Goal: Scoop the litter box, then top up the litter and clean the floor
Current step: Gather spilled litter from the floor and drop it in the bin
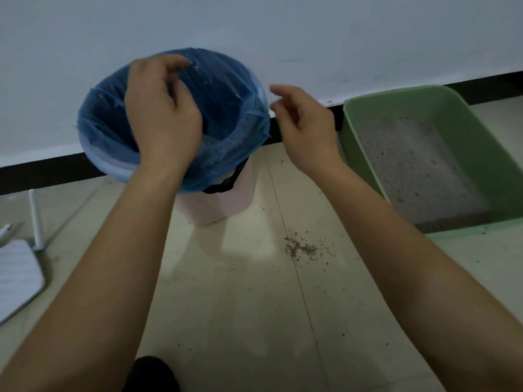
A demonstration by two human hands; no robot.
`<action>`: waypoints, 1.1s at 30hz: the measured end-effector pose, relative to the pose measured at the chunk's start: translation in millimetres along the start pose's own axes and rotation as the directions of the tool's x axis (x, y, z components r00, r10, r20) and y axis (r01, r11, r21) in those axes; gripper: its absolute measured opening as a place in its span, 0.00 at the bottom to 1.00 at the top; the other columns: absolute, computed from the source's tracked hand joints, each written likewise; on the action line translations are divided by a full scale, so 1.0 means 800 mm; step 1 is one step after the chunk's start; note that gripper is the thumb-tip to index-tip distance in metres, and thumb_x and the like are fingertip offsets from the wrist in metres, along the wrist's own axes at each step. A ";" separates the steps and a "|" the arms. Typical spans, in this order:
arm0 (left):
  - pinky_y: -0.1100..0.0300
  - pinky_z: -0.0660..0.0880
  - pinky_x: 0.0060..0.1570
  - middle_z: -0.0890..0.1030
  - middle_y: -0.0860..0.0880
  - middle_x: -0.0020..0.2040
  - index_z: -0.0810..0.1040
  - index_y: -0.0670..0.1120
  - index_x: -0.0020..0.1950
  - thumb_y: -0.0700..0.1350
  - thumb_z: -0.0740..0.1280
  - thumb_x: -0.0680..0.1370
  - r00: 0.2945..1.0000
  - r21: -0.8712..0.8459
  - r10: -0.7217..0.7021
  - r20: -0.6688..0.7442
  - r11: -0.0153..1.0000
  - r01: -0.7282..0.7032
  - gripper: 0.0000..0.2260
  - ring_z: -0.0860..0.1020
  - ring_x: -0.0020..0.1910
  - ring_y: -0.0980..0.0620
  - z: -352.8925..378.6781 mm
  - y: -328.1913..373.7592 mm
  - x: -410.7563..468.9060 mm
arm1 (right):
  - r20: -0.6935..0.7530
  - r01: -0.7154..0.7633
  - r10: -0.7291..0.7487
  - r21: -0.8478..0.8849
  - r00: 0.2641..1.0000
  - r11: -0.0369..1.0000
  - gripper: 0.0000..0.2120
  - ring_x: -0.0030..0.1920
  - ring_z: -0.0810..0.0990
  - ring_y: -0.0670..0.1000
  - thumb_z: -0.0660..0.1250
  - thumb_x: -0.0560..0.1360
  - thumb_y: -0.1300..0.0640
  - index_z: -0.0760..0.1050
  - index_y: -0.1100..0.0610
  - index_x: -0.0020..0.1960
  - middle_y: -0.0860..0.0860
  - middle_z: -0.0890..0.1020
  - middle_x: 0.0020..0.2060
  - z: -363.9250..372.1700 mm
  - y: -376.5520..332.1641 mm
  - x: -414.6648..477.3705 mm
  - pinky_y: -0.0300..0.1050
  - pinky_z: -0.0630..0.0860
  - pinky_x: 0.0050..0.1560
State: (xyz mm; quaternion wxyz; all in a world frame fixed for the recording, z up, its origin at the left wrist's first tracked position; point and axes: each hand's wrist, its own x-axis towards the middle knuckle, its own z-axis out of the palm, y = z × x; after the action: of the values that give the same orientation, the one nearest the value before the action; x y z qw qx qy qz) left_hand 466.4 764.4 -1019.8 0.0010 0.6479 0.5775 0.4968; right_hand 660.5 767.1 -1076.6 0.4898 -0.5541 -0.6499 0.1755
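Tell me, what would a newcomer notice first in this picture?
The blue bag lining the pink bin against the wall stands out, with the left hand over its mouth, fingers curled at the plastic, and the right hand empty beside it. To the right sits a green litter box of grey litter, and spilled grains dot the floor in front.

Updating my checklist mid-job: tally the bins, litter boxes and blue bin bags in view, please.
Bins: 1, the pink bin
Litter boxes: 1, the green litter box
Blue bags: 1, the blue bag lining the bin
Total: 3
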 end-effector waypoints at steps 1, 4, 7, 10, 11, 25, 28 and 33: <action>0.69 0.70 0.53 0.77 0.46 0.54 0.78 0.43 0.57 0.37 0.58 0.77 0.997 -0.062 0.071 -0.024 0.995 -0.072 0.13 0.74 0.51 0.58 0.009 0.015 -0.009 | 0.006 -0.072 0.072 -0.011 0.997 0.997 0.14 0.54 0.80 0.44 0.62 0.82 0.57 0.76 0.55 0.67 0.48 0.83 0.55 -0.006 0.020 -0.019 0.35 0.74 0.56; 0.66 0.70 0.49 0.78 0.41 0.47 0.79 0.36 0.52 0.30 0.60 0.75 0.965 -0.180 0.258 -0.043 0.948 -0.262 0.11 0.75 0.48 0.52 0.046 0.049 -0.049 | 0.147 -0.224 0.268 -0.258 0.952 0.940 0.16 0.61 0.78 0.52 0.58 0.83 0.56 0.74 0.57 0.69 0.53 0.80 0.62 -0.014 0.096 -0.091 0.41 0.71 0.60; 0.66 0.69 0.53 0.78 0.39 0.49 0.80 0.34 0.51 0.26 0.60 0.73 0.924 -0.278 0.372 0.083 0.900 -0.337 0.12 0.75 0.49 0.49 0.084 0.055 -0.104 | 0.333 -0.248 0.442 -0.489 0.833 0.836 0.20 0.69 0.71 0.56 0.55 0.84 0.53 0.68 0.57 0.74 0.56 0.73 0.70 -0.016 0.155 -0.163 0.45 0.67 0.67; 0.67 0.70 0.57 0.78 0.42 0.54 0.78 0.38 0.57 0.27 0.59 0.73 0.890 -0.253 0.278 0.360 0.948 -0.194 0.16 0.75 0.54 0.49 0.116 0.018 -0.171 | 0.497 -0.105 0.453 -0.580 0.740 0.808 0.28 0.78 0.55 0.57 0.51 0.84 0.46 0.55 0.58 0.80 0.57 0.57 0.79 -0.002 0.167 -0.209 0.49 0.53 0.77; 0.63 0.71 0.58 0.78 0.44 0.56 0.77 0.39 0.59 0.28 0.58 0.73 0.871 -0.217 0.201 0.448 0.970 -0.112 0.18 0.75 0.56 0.50 0.123 0.001 -0.194 | 0.555 -0.030 0.426 -0.584 0.715 0.811 0.30 0.79 0.49 0.57 0.49 0.84 0.44 0.50 0.58 0.81 0.57 0.51 0.80 0.007 0.165 -0.221 0.50 0.48 0.78; 0.48 0.44 0.76 0.52 0.44 0.79 0.52 0.42 0.79 0.50 0.43 0.79 0.590 0.304 -0.194 0.784 0.948 -0.092 0.29 0.47 0.79 0.49 0.129 -0.114 -0.325 | 0.296 -0.140 0.542 -0.770 0.786 0.623 0.48 0.79 0.35 0.54 0.44 0.77 0.26 0.40 0.62 0.80 0.58 0.40 0.79 -0.040 0.199 -0.307 0.54 0.43 0.79; 0.49 0.42 0.76 0.51 0.43 0.79 0.52 0.40 0.79 0.50 0.42 0.76 0.560 0.317 -0.172 0.810 0.932 -0.173 0.32 0.46 0.79 0.49 0.125 -0.123 -0.327 | 0.323 -0.128 0.567 -0.779 0.758 0.614 0.52 0.78 0.33 0.54 0.42 0.73 0.23 0.37 0.63 0.80 0.59 0.38 0.79 -0.031 0.190 -0.307 0.55 0.43 0.78; 0.49 0.44 0.77 0.51 0.44 0.79 0.53 0.40 0.79 0.50 0.41 0.75 0.522 0.317 -0.132 0.842 0.906 -0.282 0.33 0.47 0.79 0.49 0.117 -0.136 -0.322 | 0.463 -0.045 0.489 -0.691 0.739 0.722 0.52 0.77 0.30 0.54 0.40 0.73 0.22 0.35 0.62 0.79 0.58 0.34 0.78 0.030 0.153 -0.308 0.54 0.40 0.78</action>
State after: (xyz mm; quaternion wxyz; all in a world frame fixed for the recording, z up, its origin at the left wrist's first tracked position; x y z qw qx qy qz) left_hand 486.7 661.0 -1295.4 0.1221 0.8157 0.5652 -0.0178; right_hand 684.4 594.9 -1291.2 -0.0024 -0.6901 -0.6989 0.1879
